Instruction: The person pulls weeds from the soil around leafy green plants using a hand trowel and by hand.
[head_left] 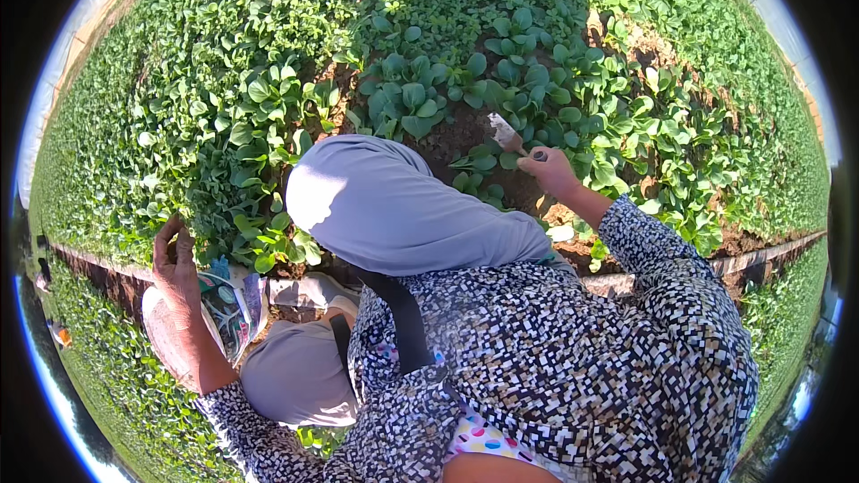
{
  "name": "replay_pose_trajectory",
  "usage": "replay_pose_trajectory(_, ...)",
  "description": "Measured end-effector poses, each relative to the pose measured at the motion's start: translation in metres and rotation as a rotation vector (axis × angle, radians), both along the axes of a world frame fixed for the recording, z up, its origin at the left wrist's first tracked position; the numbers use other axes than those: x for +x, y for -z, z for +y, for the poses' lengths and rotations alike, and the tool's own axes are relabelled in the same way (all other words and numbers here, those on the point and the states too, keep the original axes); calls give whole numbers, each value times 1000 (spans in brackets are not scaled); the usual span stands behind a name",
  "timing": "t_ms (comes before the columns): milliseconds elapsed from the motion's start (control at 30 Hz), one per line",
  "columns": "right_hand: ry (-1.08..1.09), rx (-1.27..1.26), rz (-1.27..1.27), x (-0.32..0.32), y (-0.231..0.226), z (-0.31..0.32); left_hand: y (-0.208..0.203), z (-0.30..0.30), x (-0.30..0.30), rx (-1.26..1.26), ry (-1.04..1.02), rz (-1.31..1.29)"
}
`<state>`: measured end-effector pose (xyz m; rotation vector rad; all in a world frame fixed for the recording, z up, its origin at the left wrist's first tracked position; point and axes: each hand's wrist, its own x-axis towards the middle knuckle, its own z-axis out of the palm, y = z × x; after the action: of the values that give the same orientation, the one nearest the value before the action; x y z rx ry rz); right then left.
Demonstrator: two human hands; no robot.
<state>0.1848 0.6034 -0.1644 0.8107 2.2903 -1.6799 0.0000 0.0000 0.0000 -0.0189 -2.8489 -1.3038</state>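
Observation:
My right hand (550, 172) is closed around the handle of a small trowel (506, 134). Its pale, soil-marked blade points up and left over dark soil, among broad-leaved green seedlings (416, 103). At the left, my left hand (176, 264) is raised at the edge of the leafy bed, its fingers curled close together. Whether anything small sits between those fingertips is unclear. Just below and right of that hand is a colourful printed plastic bag (240, 304), open at the top. A pale pinkish rounded surface (165, 331) shows beside the bag, partly behind my forearm.
Dense green plants (259, 27) cover the bed ahead, with bare soil (456, 136) between some. My bent grey-trousered knee (358, 188) juts over the bed. A pale raised border (761, 259) runs along its near side. More plants (116, 349) grow beyond that border.

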Motion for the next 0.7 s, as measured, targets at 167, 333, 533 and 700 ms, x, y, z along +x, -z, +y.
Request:
replay_pose_trajectory(167, -110, 118, 14, 51, 13, 16, 23, 14, 50, -187, -31, -120)
replay_pose_trajectory(333, -158, 106, -32, 47, 41, -3, 6, 26, 37, -263, -23, -131)
replay_pose_trajectory(533, -211, 363, -113, 46, 18, 11, 7, 29, 54, -304, 39, -127)
replay_pose_trajectory(700, -710, 956, -64, 24, 11, 4, 22, 13, 46, -205, 116, -105)
